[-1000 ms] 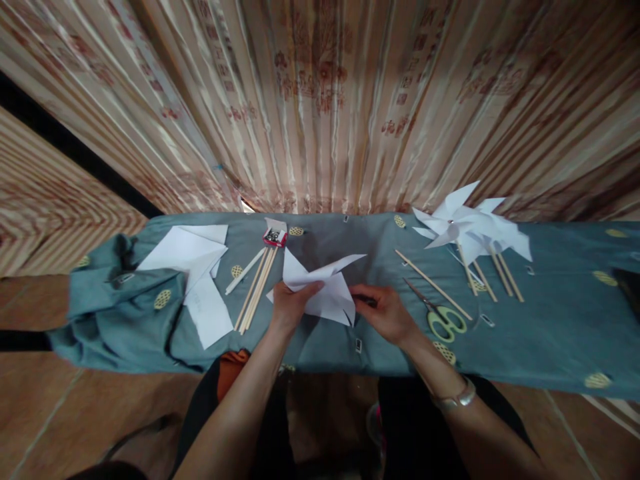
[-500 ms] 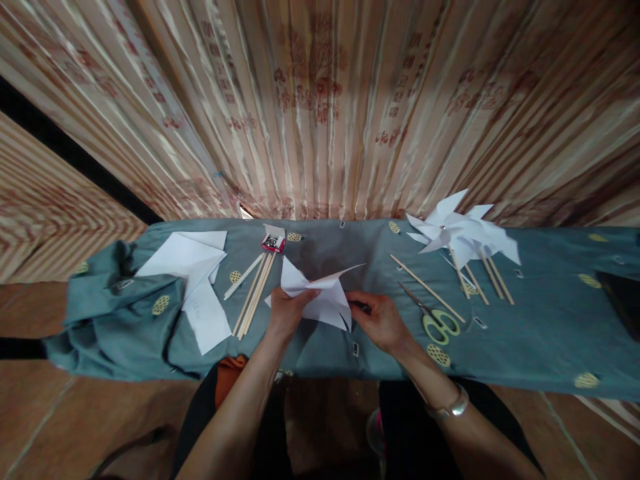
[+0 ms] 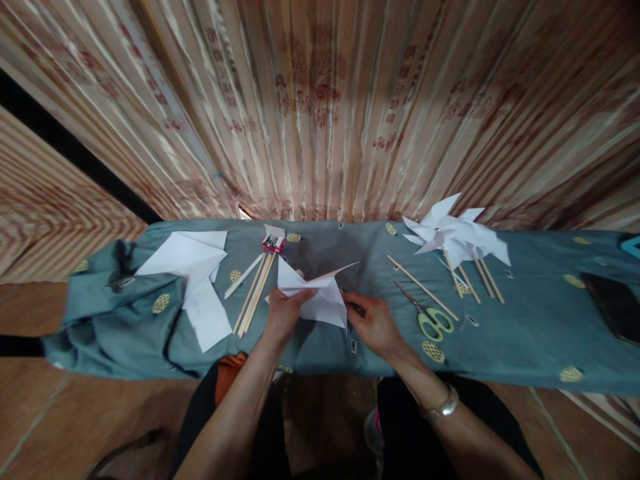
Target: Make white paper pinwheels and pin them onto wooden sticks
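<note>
A white paper pinwheel (image 3: 320, 307), its flaps partly folded in, is held above the cloth-covered table. My left hand (image 3: 286, 312) is closed on its left side, with the thumb pressed down near the folded middle. At the right edge of the paper, my right hand (image 3: 373, 325) has its fingers curled and the tips pinched against the edge. The paper partly hides those fingertips. Left of my hands lie thin wooden sticks (image 3: 257, 293) and a small open red box (image 3: 273, 243) of metal pins. A pair of green-handled scissors (image 3: 434, 323) lies to the right, beside a single wooden stick (image 3: 423, 287).
Finished white pinwheels on sticks (image 3: 457, 233) lie together at the back right. White paper sheets (image 3: 183, 263) are stacked on the left, near a white rolled stick (image 3: 243, 277). A dark phone (image 3: 613, 303) rests at the far right. A patterned curtain (image 3: 320, 120) hangs behind the table.
Both hands still hold the paper at nearly the same spot; the right fingers have shifted slightly along its right edge. The view has turned a little right, showing more of the phone.
</note>
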